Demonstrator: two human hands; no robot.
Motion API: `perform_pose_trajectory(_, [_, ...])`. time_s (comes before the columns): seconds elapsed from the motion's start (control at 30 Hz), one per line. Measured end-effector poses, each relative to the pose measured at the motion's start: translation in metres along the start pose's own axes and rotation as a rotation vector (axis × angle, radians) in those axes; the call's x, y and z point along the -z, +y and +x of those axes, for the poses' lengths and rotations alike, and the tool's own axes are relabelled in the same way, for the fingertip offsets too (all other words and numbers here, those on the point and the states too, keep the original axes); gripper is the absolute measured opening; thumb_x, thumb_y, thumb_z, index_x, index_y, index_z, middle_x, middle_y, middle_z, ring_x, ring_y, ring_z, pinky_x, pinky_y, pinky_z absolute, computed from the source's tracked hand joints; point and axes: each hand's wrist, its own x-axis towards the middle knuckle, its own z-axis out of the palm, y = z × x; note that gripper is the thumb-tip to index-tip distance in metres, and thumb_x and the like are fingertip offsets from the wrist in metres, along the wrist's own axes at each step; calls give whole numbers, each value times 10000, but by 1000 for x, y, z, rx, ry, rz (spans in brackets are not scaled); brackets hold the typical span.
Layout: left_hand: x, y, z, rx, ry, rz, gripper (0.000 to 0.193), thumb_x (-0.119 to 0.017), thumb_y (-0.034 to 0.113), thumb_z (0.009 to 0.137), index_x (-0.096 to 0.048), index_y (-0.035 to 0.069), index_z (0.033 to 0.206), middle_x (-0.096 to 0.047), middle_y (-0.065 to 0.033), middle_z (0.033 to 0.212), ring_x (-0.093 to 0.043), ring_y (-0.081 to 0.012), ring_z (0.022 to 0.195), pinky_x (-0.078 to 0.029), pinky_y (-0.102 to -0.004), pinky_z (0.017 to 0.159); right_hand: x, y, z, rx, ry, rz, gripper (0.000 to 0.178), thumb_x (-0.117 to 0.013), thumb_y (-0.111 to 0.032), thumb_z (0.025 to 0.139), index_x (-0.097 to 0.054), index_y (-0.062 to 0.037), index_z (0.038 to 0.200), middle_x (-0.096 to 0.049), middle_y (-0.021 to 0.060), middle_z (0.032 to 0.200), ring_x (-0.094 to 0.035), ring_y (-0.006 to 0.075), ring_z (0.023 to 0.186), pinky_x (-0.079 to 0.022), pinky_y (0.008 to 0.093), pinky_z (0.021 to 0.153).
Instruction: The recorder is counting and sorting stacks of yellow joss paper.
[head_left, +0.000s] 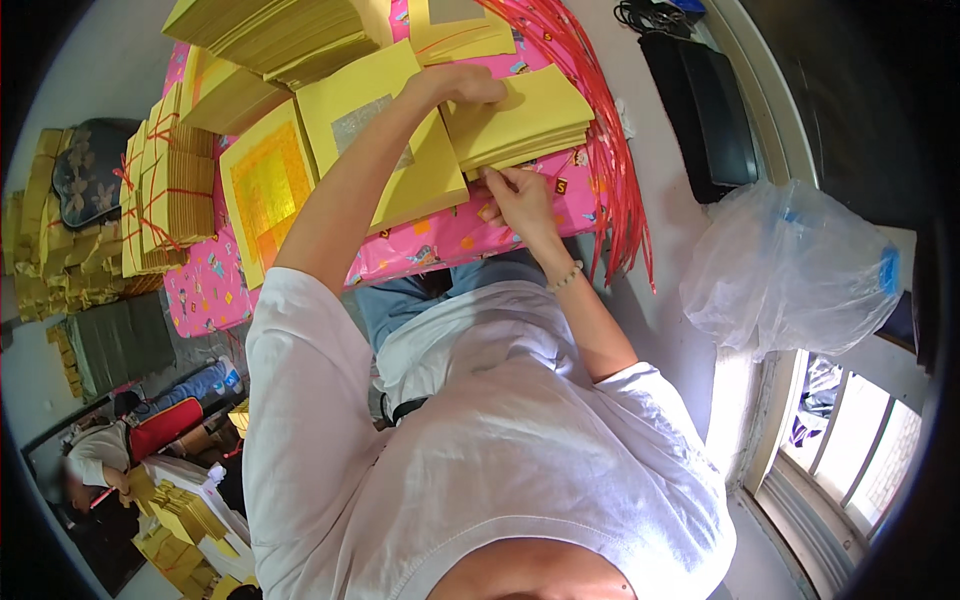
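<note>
A stack of yellow paper [545,115] lies on the pink patterned table cover [430,240]. My left hand [465,84] reaches across to its far left part and rests there, fingers curled in and partly hidden. At the stack's near edge my right hand [522,203] has thumb and fingers pinched together; what lies between them is too small to tell. Left of this stack, under my left forearm, is a thicker yellow paper stack [425,180] with a silver square [362,122] on top. Beside that lies yellow paper with a gold-orange square [268,185].
Long red strips [612,170] hang over the table's right edge. Tall yellow stacks [270,35] stand at the back left, with red-tied bundles [165,195] beyond. A plastic bag [790,265] is at the right. Another person [100,455] works at the lower left.
</note>
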Motion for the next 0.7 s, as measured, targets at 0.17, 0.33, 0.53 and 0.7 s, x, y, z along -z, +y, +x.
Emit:
perform_pose_trajectory(0.17, [1, -6, 12, -2, -26, 62, 526, -439, 357, 767, -586, -21, 1103, -598, -177, 1128, -546, -287, 1006, -406, -412, 868, 1, 1, 3, -81, -58, 218, 289, -587, -232, 914, -652, 46, 959, -655, 77, 771, -634, 135, 534, -543, 258, 461])
perform_pose_trajectory(0.33, [1, -4, 12, -6, -59, 118, 582, -420, 357, 769, -567, -12, 1195, -574, -178, 1233, -539, -314, 1096, -398, -433, 909, 0, 5, 8, -56, -41, 169, 283, -591, -224, 909, -651, 49, 950, -656, 82, 770, -638, 138, 548, -542, 265, 463])
perform_pose_trajectory(0.53, [3, 3, -1, -33, 29, 55, 399, -431, 346, 812, -582, -21, 857, -582, -126, 842, -480, -196, 756, -395, -354, 717, -4, 5, 12, -13, 17, 51, 260, -586, -203, 904, -636, 38, 987, -662, 77, 813, -642, 149, 550, -550, 260, 477])
perform_pose_trajectory(0.7, [2, 5, -5, -26, 24, 19, 362, -411, 320, 836, -560, -8, 871, -547, -72, 793, -441, -165, 725, -381, -337, 703, 2, 7, 15, -27, -69, 67, 289, -588, -232, 908, -638, 45, 973, -665, 114, 764, -677, 188, 577, -549, 294, 458])
